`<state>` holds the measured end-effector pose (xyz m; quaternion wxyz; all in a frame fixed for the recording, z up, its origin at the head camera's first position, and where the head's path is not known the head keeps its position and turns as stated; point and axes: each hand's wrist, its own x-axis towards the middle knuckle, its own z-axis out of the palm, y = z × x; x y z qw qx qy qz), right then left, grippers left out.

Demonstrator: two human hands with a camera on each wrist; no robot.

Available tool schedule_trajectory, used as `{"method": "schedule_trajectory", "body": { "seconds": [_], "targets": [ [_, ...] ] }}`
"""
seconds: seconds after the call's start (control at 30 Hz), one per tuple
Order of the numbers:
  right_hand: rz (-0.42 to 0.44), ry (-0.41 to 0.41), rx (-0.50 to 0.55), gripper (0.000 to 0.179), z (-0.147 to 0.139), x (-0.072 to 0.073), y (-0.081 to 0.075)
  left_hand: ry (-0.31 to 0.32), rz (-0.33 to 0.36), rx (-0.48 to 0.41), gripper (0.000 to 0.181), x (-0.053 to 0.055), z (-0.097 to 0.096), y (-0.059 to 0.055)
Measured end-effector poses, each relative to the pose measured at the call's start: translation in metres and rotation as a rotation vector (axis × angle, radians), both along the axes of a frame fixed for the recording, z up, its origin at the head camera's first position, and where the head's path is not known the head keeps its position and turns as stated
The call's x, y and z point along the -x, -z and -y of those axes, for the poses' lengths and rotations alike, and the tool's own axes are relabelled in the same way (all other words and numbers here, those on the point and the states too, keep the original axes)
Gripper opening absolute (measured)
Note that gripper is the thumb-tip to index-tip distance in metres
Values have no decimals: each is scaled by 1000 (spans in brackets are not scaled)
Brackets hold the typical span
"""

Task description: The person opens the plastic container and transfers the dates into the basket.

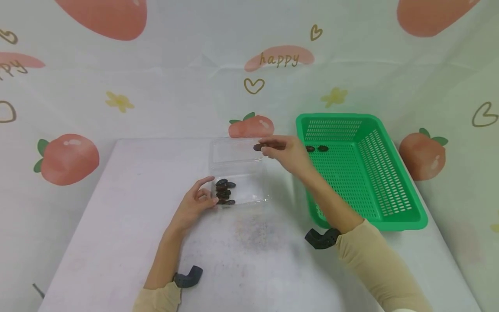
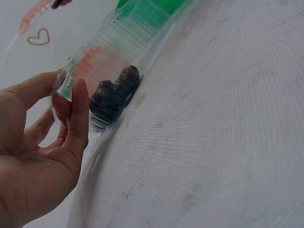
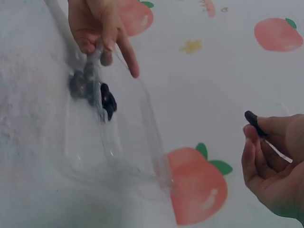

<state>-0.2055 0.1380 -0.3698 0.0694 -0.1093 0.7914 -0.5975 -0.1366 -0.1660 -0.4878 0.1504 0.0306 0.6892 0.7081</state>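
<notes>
My right hand [image 1: 290,155] pinches one dark brown, oval, date-like fruit [image 1: 258,147] between thumb and fingers. It is up over the open lid [image 1: 231,151] of a clear plastic box [image 1: 251,190]; the right wrist view also shows the fruit [image 3: 254,121] sticking out from the fingertips. My left hand [image 1: 196,201] grips the box's left side, thumb and fingers at its rim, as the left wrist view shows. Several similar dark fruits [image 1: 223,193] lie bunched at the left end of the box, and its right part is bare.
A green plastic basket [image 1: 372,225] with slotted walls stands on the right of the white table [image 1: 117,225]. Two dark fruits [image 1: 322,148] are visible near its far left corner; my right forearm hides part of it. A printed cloth [image 1: 187,95] hangs behind the table.
</notes>
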Motion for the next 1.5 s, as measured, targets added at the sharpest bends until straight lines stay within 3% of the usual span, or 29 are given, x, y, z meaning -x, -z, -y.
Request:
{"method": "schedule_trajectory", "body": {
  "seconds": [0.27, 0.47, 0.67, 0.87, 1.13, 1.3, 1.5],
  "targets": [
    [8, 44, 18, 29, -37, 6, -11, 10, 3, 1, 68, 2, -2, 0],
    [22, 125, -10, 30, -63, 9, -14, 15, 12, 47, 68, 2, 0, -3],
    [-12, 142, 33, 36, -85, 11, -13, 14, 9, 23, 68, 1, 2, -1],
    [-11, 142, 56, 39, -111, 14, -9, 12, 17, 3, 69, 1, 0, 3],
    [14, 237, 238, 43, -130, 25, -2, 7, 1, 5, 70, -1, 0, -2],
    [15, 266, 255, 43, -144, 29, 4, 2, 12, 7, 69, -1, 0, -1],
    [8, 229, 277, 42, -160, 33, 16, 11, 9, 11, 70, -1, 1, 0]
  ]
}}
